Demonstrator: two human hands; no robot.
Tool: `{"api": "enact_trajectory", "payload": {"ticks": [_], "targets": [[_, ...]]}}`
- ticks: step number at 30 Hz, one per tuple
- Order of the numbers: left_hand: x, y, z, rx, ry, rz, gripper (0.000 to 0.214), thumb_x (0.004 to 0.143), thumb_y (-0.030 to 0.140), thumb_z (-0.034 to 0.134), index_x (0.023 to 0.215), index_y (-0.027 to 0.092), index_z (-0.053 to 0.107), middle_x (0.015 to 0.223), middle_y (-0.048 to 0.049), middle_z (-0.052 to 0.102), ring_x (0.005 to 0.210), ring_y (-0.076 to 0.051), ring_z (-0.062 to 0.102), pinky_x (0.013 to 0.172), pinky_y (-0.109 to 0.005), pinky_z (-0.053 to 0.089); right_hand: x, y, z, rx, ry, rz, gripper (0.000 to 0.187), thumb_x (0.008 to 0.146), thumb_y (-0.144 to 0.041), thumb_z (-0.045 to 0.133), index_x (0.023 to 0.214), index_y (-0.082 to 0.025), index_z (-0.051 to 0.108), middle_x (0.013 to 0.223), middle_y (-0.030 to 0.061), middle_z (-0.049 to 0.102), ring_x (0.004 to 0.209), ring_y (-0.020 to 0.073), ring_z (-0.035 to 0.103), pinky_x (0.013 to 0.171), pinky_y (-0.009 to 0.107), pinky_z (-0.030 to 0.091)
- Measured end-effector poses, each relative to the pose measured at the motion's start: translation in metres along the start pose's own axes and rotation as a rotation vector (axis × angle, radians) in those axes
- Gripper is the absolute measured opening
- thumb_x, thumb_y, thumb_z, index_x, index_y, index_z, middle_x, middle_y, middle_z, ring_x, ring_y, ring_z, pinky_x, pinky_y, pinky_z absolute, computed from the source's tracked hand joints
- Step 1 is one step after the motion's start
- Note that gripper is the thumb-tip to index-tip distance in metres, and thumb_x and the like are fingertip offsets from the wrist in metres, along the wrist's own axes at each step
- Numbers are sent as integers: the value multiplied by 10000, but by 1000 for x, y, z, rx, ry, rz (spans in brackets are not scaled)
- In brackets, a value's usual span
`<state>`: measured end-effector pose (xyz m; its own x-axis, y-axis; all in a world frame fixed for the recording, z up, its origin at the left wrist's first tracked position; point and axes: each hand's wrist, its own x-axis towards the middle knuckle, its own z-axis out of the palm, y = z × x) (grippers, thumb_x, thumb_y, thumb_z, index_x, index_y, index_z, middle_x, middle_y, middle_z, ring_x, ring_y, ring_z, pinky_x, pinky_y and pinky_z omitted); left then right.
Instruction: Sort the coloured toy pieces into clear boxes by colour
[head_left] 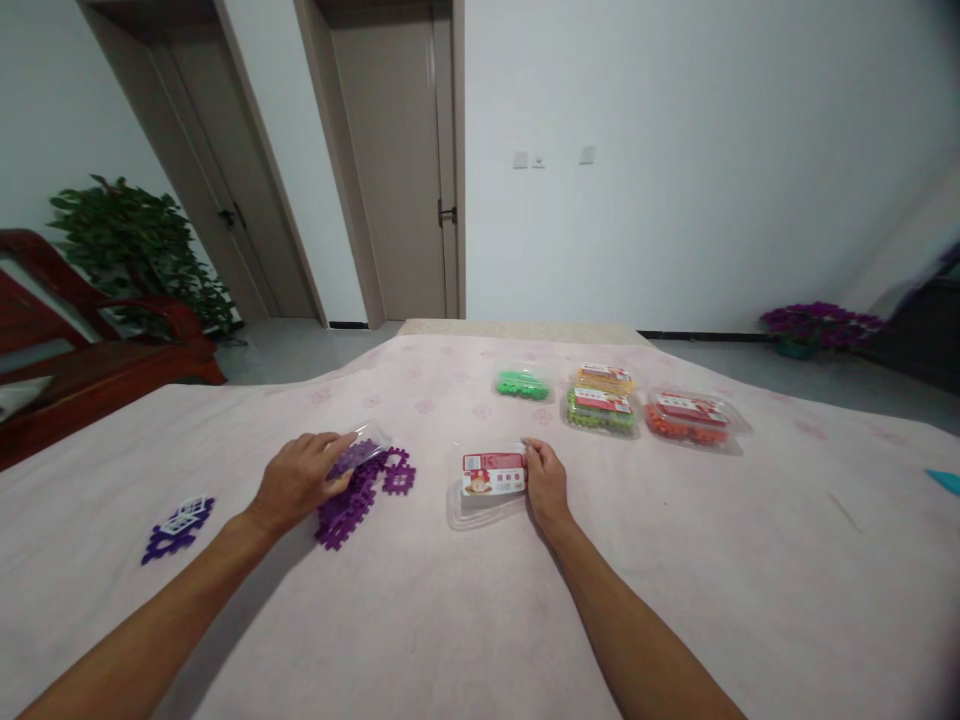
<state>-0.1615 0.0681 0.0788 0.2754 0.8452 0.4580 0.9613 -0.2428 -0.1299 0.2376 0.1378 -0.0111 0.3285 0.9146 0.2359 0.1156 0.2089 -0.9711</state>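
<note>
My left hand (304,475) is closed around a clear plastic box (369,440), tilted over a pile of purple interlocking plastic pieces (349,512). Some purple shows through the plastic, and the palm hides part of the box. Beside the pile, to its right, lies a small square purple piece (399,479). My right hand (547,482) grips the right edge of a clear plastic lid (480,515) with a red-and-white label (493,473). The thumb and fingers pinch that edge, low over the pink cloth.
Clear boxes with green pieces (523,384), yellow pieces (604,377), lime pieces (600,412) and red pieces (688,420) stand at the back right. Dark purple and white pieces (180,525) lie at the left. A blue item (943,481) is at the right edge.
</note>
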Motion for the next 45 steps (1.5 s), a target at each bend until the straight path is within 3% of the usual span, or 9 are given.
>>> {"api": "enact_trajectory", "payload": {"ticks": [6,10,13,18,24,31,36,40,45], "targets": [[7,-15,-12,-141,145,-95,484,830,466,659,1271,267,673,1278,-120,676,1123,-339,596,1029,-454,379,-1,-4,0,20,14,7,402,805,-453,568,1022,-152,723,914,82,737,819,232,637,755,342,491],[30,-6,-22,-536,323,-506,582,836,514,616,1348,238,601,1213,-113,701,1051,-278,640,953,-404,456,-1,-8,-1,93,15,48,398,781,-449,609,1025,-158,728,844,66,724,732,212,620,664,322,496],[54,9,-24,-1043,129,-806,662,804,602,602,1320,187,610,1061,-123,746,847,-229,678,747,-336,504,-1,-12,1,232,-43,154,447,739,-448,663,1071,-154,710,732,19,684,604,171,580,541,278,465],[85,48,-3,-1517,-281,-845,607,712,516,730,1200,156,692,960,-134,755,733,-199,678,643,-288,502,0,-24,13,444,-164,317,477,666,-401,743,1066,-148,695,649,-26,647,496,126,544,471,242,439],[99,86,40,-1468,-235,-888,512,683,291,726,1172,150,673,801,-67,728,590,-129,603,541,-223,450,9,-23,14,516,-137,355,442,653,-400,768,1022,-168,690,702,3,703,543,160,624,499,275,504],[103,113,74,-1406,-216,-918,381,645,355,788,945,136,706,731,-72,705,607,-173,631,519,-246,445,20,-6,6,496,116,407,381,628,-311,716,979,-191,627,677,-6,671,560,186,650,506,314,549],[102,119,83,-1329,-129,-984,473,669,275,711,1118,132,668,648,-32,653,538,-178,606,495,-266,437,35,-13,1,549,288,305,374,660,-350,675,988,-220,549,821,27,703,708,205,702,596,334,581],[105,117,88,-1287,-55,-1051,550,706,258,661,1240,151,584,725,-42,651,543,-166,595,493,-263,448,38,-28,10,397,332,47,295,758,-375,612,992,-213,535,910,45,705,845,206,691,748,352,569],[110,129,94,-1294,-14,-1110,552,749,233,641,1281,145,519,748,-7,589,531,-124,545,477,-229,448,10,-45,39,-68,-117,-559,203,820,-159,566,1007,-215,620,1087,69,701,1110,219,615,1066,434,418]]}}
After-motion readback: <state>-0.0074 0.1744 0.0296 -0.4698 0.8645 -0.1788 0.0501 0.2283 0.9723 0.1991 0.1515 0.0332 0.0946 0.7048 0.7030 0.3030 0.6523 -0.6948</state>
